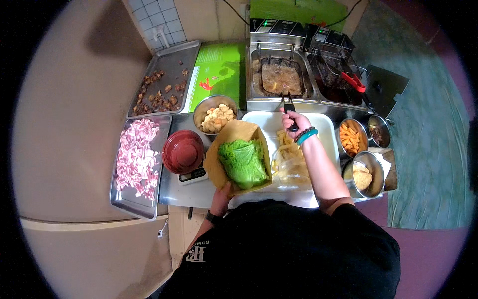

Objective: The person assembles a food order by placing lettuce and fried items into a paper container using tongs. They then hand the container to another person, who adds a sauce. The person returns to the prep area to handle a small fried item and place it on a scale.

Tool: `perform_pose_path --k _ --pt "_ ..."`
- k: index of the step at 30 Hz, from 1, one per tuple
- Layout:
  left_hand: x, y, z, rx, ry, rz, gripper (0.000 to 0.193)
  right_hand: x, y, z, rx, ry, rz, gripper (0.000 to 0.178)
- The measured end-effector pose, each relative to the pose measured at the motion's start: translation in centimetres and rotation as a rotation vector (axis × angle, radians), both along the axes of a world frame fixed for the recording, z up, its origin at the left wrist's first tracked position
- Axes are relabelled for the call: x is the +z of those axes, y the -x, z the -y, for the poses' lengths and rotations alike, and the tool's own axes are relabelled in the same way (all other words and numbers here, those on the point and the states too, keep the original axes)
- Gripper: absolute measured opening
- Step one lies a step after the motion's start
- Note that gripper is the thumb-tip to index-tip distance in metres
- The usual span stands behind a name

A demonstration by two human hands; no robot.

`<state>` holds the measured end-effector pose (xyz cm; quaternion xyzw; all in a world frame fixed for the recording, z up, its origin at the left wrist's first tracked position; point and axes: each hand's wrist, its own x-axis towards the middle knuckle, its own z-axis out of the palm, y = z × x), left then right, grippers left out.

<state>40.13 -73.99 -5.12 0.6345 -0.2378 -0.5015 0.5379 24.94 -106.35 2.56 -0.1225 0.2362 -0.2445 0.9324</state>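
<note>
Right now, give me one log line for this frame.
left hand: holding box with lettuce | right hand: gripping basket handle | basket: in fryer

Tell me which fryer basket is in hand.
The left-hand fryer basket, in foamy liquid: the right hand grips its black handle; no hand touches the right-hand fryer basket.

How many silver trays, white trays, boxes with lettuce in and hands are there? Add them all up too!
Silver trays (upper tray, lower tray): 2
White tray: 1
Lettuce box: 1
Hands (left hand, right hand): 2
Total: 6
</note>
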Motion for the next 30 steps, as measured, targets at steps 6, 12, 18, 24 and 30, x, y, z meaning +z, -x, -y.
perform_pose_path --k 6,12,18,24,30 --pt "0.8 -0.4 0.1 -0.162 0.07 0.593 0.036 2.7 -1.7 0.4 -0.057 -0.023 -0.188 0.016" --pt "1.5 -0.9 1.3 -0.206 0.149 0.733 0.033 3.4 -1.4 3.2 0.08 -0.196 0.013 0.018" --pt "0.8 -1.8 1.9 -0.229 0.179 0.705 0.028 6.8 1.4 0.7 0.153 0.101 -0.019 0.018" --pt "2.3 -1.8 3.6 -0.285 0.08 0.82 0.03 5.7 2.5 -3.9 -0.03 0.557 -0.145 0.026" --pt "1.3 -1.8 3.9 -0.135 0.147 0.626 0.03 4.2 2.1 0.8 0.118 0.286 0.0 0.018"
